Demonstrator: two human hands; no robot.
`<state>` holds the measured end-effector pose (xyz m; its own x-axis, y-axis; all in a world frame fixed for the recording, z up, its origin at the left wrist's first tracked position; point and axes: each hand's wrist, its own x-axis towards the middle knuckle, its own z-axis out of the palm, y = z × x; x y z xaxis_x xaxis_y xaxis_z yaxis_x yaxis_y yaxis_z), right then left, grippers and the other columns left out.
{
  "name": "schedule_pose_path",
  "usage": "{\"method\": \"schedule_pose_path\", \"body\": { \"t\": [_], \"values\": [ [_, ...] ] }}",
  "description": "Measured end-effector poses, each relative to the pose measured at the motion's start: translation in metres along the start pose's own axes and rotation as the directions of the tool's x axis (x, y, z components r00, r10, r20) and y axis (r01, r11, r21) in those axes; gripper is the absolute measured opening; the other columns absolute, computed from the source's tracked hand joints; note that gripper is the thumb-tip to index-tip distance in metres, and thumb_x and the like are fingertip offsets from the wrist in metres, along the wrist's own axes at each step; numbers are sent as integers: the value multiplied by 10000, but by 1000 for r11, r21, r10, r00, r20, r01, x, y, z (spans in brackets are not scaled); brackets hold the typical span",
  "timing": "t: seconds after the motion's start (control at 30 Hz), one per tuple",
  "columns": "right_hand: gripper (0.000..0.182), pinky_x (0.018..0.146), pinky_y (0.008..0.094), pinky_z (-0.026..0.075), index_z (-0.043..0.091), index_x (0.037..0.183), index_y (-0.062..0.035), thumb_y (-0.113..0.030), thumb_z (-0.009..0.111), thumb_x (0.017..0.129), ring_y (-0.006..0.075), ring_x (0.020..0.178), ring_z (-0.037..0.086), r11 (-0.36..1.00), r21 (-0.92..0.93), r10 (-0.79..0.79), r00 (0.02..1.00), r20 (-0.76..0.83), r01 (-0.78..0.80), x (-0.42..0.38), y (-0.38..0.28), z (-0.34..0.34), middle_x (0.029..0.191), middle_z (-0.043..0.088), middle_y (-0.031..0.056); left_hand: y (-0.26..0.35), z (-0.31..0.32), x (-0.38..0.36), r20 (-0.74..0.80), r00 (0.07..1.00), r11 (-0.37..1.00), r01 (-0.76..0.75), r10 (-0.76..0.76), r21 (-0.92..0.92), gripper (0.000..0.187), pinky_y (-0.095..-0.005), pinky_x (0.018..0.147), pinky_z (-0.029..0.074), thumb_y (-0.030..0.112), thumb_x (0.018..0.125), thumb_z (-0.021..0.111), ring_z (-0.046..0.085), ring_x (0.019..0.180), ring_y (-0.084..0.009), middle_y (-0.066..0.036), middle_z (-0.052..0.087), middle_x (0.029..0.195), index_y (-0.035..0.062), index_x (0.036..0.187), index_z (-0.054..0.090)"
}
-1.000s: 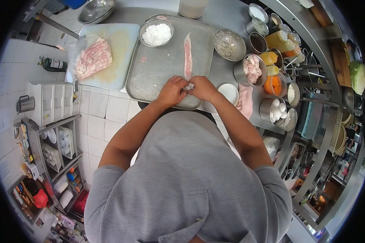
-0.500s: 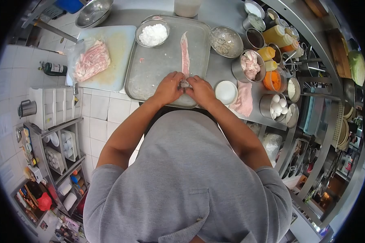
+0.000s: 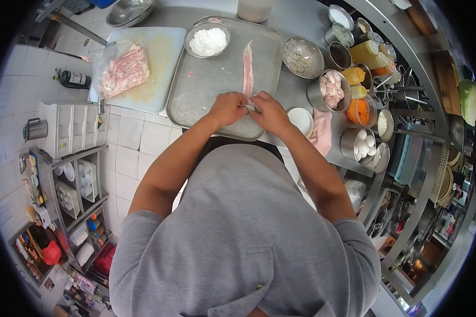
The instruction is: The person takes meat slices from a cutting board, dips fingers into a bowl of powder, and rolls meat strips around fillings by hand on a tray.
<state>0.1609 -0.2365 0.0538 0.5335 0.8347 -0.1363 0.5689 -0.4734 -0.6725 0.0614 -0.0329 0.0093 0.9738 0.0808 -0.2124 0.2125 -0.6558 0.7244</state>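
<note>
A long thin strip of bacon [image 3: 248, 66] lies lengthwise on a grey metal tray [image 3: 195, 100]. At its near end, my left hand [image 3: 228, 109] is closed from the left, thumb and fingertips pinching the meat around a small greyish lump [image 3: 250, 107]. My right hand [image 3: 270, 113] meets it from the right, its fingers bent and closed on the same end. The fingers partly cover the lump and the end of the strip. A metal bowl of white powder [image 3: 208, 42] stands at the tray's far left corner. Beside the tray's right edge sits a bowl with greyish pieces [image 3: 302, 57].
On the left, a bag of sliced bacon [image 3: 126, 71] rests on a white cutting board [image 3: 164, 68]. To the right stand a small white dish [image 3: 300, 122], a pink cloth [image 3: 321, 132], a pot of pale meat pieces [image 3: 330, 90], a pot of eggs [image 3: 364, 145] and sauce bottles [image 3: 365, 52].
The camera view has shifted slightly, moving the table things to the right in the picture. Both hands stay on the strip's near end, a little less of the strip showing beyond them.
</note>
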Motion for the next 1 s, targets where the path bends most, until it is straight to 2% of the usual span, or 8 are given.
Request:
{"method": "schedule_pose_path", "body": {
  "t": [0.23,0.3,0.53,0.63,0.7,0.83,0.93,1.0],
  "values": [
    [384,1027,505,586,751,1348,-59,-120,768,969,395,1175,713,998,-51,-22,1000,-5,22,6,13,11,1227,684,168,-3,-8,13,102,993,995,73,-67,-66,286,-528,982,584,241,894,823,767,1042,-406,-167,800,1104,52,1108,805],
    [368,1031,514,582,751,1347,-56,-121,752,984,406,1189,712,999,-47,-7,998,65,10,10,15,6,1230,686,178,4,-7,-2,-252,959,982,-161,132,-97,312,-518,960,589,159,876,818,749,1004,-413,-165,759,1102,41,1162,787],
    [380,1066,521,563,737,1369,-70,-120,739,993,419,1189,705,1000,-3,27,998,59,-27,16,22,11,1217,683,184,6,-8,-6,-101,992,990,-85,73,-112,319,-463,913,592,77,884,777,737,991,-368,-168,731,1100,39,1200,761],
    [408,1074,515,563,724,1385,-89,-138,760,982,398,1209,697,1000,31,11,993,-117,-8,8,14,15,1227,678,165,-4,-7,6,-119,990,994,-83,74,-69,325,-455,899,595,103,906,780,740,972,-361,-174,749,1104,52,1227,781],
    [435,1065,509,569,716,1385,-99,-156,789,960,372,1223,691,983,-157,-119,982,-146,96,3,10,16,1233,672,144,-9,-8,11,-78,994,995,-84,80,-58,337,-454,898,597,137,923,786,744,968,-355,-176,765,1098,59,1251,793],
    [436,1053,498,574,731,1364,-96,-169,812,942,360,1205,691,978,-187,-124,983,-135,98,11,20,25,1218,665,130,-5,-12,12,-20,1000,993,-16,14,-118,346,-455,902,598,127,927,767,747,961,-352,-168,749,1140,58,1265,793],
    [412,1042,498,574,743,1341,-86,-166,809,942,370,1169,695,985,-141,-120,982,-143,99,17,22,22,1189,666,134,7,-12,-2,-237,969,984,-104,68,-143,340,-511,970,586,101,877,767,706,1098,-418,-163,711,1153,65,1215,779],
    [375,1040,509,568,748,1320,-70,-171,791,962,387,1150,699,992,-64,-114,991,-67,110,22,25,14,1170,674,145,12,-12,-5,-337,873,935,-345,352,83,385,-505,1002,579,52,837,780,683,1145,-400,-143,693,1167,61,1222,761]
  ]
}}
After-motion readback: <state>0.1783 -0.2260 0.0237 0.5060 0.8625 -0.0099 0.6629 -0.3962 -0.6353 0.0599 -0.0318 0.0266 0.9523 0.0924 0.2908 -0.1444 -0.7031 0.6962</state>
